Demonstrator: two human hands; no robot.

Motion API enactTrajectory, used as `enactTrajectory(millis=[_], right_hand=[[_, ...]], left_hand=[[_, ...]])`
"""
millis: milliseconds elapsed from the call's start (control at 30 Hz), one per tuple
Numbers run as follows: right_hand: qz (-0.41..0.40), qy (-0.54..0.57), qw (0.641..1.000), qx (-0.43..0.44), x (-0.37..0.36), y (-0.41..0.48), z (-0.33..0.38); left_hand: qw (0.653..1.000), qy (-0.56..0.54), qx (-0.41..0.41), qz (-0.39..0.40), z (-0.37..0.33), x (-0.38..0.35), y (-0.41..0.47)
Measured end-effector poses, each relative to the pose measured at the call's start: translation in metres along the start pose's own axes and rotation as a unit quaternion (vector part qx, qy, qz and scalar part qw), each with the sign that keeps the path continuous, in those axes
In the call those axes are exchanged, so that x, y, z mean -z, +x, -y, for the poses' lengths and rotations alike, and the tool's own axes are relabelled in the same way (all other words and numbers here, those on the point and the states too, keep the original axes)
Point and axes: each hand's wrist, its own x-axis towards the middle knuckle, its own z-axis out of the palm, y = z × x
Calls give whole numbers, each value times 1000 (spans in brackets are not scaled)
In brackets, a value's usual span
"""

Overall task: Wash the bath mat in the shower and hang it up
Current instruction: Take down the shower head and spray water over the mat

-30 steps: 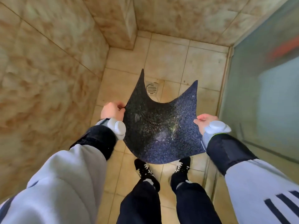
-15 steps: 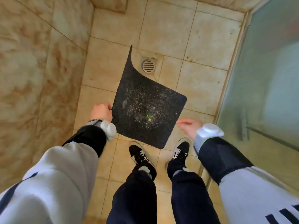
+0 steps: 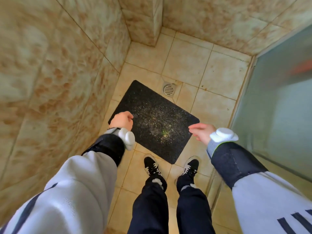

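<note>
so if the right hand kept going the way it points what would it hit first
Probably the bath mat: the right hand points left at the corner nearest it. Depth is unclear: above the mat, the way looks free until the left hand.
</note>
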Motion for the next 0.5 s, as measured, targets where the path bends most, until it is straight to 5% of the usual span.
enactTrajectory(millis=[500], right_hand=[[-105,20,965,238,178,-209,247]], left_hand=[[947,-194,-234,-107,-182,301,-180]])
